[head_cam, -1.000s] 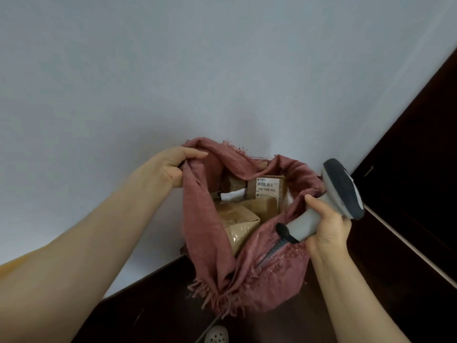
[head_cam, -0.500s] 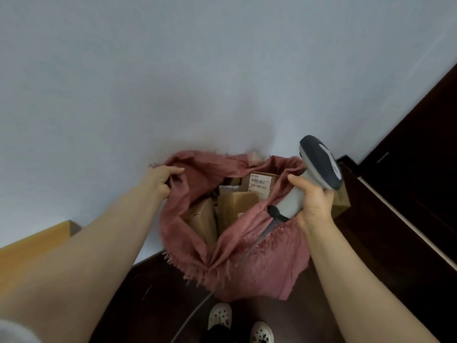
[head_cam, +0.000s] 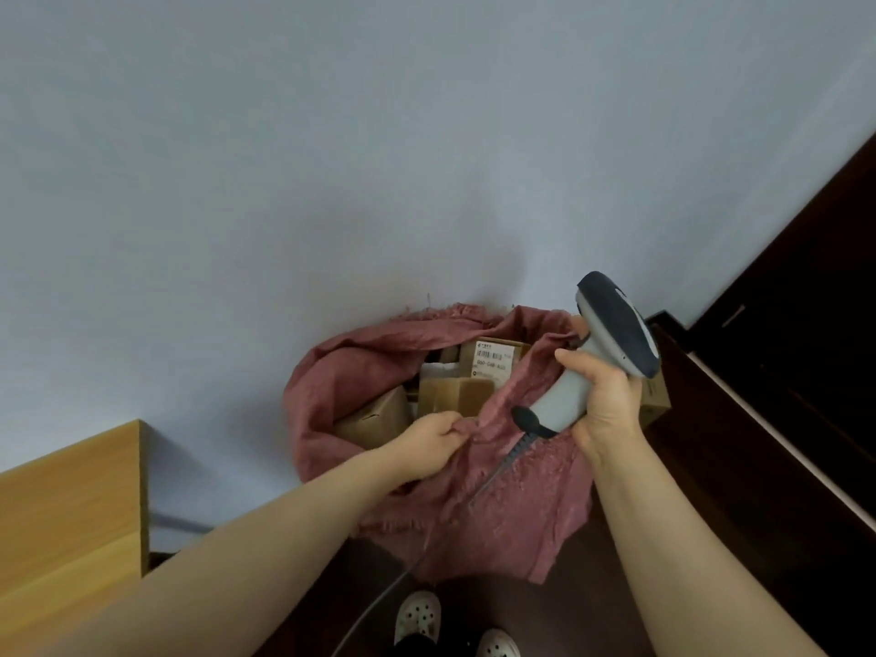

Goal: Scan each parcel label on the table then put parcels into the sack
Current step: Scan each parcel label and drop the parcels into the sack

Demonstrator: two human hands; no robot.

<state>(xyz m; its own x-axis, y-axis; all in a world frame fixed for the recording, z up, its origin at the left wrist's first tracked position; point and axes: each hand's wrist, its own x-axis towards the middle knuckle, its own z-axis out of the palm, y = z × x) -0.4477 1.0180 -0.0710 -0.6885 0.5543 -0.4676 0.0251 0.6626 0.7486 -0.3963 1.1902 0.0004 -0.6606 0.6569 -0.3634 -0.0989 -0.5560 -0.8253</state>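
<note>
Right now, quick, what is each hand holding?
Left hand: pinches the near edge of the dusty-pink woven cloth sack.
Right hand: grips the grey plastic handheld barcode scanner by its handle.

One sack (head_cam: 512,509), one scanner (head_cam: 611,334), four visible parcels (head_cam: 493,360).

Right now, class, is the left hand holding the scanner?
No, the right hand grips the scanner while the left hand pinches the rim of the sack.
</note>
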